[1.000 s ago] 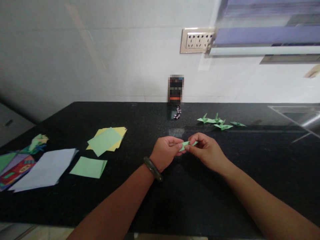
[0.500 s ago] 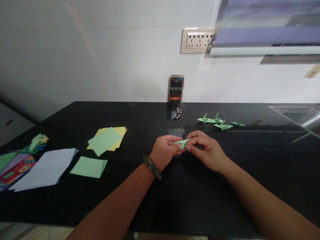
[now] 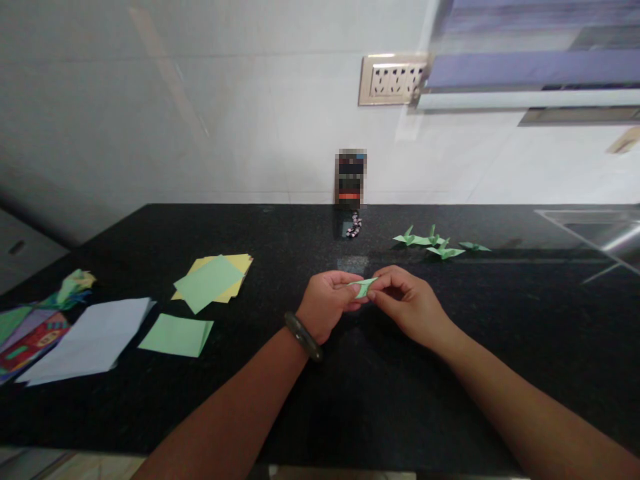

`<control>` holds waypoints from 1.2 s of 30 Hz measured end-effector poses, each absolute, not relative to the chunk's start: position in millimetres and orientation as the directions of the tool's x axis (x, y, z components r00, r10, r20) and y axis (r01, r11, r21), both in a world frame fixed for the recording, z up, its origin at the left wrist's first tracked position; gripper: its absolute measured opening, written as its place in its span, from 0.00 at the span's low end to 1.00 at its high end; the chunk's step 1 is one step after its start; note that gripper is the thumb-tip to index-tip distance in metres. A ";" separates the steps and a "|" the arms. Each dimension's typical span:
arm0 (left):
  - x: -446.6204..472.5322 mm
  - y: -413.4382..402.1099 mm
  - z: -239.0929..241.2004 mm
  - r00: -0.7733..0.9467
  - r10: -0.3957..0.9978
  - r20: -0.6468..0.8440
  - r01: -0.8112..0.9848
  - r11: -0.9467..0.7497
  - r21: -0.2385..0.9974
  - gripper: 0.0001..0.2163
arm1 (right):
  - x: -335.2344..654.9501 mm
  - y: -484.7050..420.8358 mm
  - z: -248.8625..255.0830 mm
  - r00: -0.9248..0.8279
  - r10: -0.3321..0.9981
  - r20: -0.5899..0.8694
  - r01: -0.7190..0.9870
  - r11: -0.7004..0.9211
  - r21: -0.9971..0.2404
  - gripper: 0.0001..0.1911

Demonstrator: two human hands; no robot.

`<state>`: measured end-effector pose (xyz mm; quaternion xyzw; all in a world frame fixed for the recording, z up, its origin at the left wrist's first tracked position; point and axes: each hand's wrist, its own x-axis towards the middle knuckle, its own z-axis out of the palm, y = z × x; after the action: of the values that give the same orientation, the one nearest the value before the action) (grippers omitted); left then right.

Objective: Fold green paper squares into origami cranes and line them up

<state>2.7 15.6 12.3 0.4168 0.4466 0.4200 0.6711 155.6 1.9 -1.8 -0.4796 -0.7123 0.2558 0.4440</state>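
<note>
Between my two hands is a small folded piece of light green paper (image 3: 366, 287), held just above the dark countertop. My left hand (image 3: 327, 300), with a dark bangle (image 3: 303, 337) at its wrist, pinches the paper's left part between thumb and fingers. At the right end, my right hand (image 3: 407, 300) closes its thumb and fingertips on the edge. The fingers hide part of the folds. Several green paper cranes (image 3: 445, 251) sit behind my right hand. A folded green sheet (image 3: 177, 335) lies to the left of my left arm.
A green square sheet (image 3: 210, 283) rests on yellow sheets (image 3: 243, 267) at left. Farther left are white paper (image 3: 95, 340), a red packet (image 3: 33, 347) and a crumpled colourful bundle (image 3: 75, 287). A phone (image 3: 351, 179) with a beaded strap (image 3: 354, 225) leans on the wall below a socket (image 3: 395, 80).
My right thumb and fingers have shifted slightly on the paper's right end, and more of the green paper shows. The camera view has moved a little; the things on the counter stay put.
</note>
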 end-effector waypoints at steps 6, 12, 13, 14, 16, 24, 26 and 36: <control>4.5 14.1 11.7 0.249 0.932 -0.263 -0.193 0.313 0.930 0.04 | 155.2 1.8 -0.3 -0.117 0.910 0.397 0.489 0.401 -0.775 0.03; 5.4 13.5 9.4 0.247 0.936 -0.252 -0.205 0.305 0.930 0.04 | 155.7 2.4 0.1 -0.115 0.913 0.391 0.500 0.394 -0.771 0.03; 5.4 13.5 9.2 0.247 0.936 -0.249 -0.205 0.302 0.931 0.04 | 155.7 2.5 0.3 -0.115 0.915 0.387 0.500 0.390 -0.773 0.03; 5.4 13.5 9.1 0.249 0.936 -0.247 -0.203 0.300 0.932 0.04 | 155.7 2.5 0.6 -0.114 0.916 0.384 0.498 0.387 -0.776 0.03; 5.7 13.4 9.1 0.248 0.937 -0.246 -0.200 0.298 0.933 0.04 | 155.8 2.5 1.5 -0.113 0.919 0.377 0.497 0.381 -0.780 0.03; 7.5 11.8 9.4 0.233 0.942 -0.241 -0.182 0.286 0.941 0.04 | 156.0 2.6 3.5 -0.123 0.927 0.354 0.512 0.364 -0.778 0.04; 7.4 11.7 9.3 0.229 0.944 -0.236 -0.188 0.281 0.941 0.04 | 155.5 2.4 2.2 -0.110 0.928 0.355 0.507 0.360 -0.783 0.04; 6.0 12.6 9.2 0.248 0.938 -0.240 -0.203 0.293 0.934 0.05 | 154.0 4.5 -6.0 -0.027 0.981 0.193 0.190 0.195 -0.962 0.19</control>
<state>6.0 12.6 9.2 0.4161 0.4419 0.4248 0.6717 154.0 4.5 -6.0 -0.4924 -0.5947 0.4001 0.4938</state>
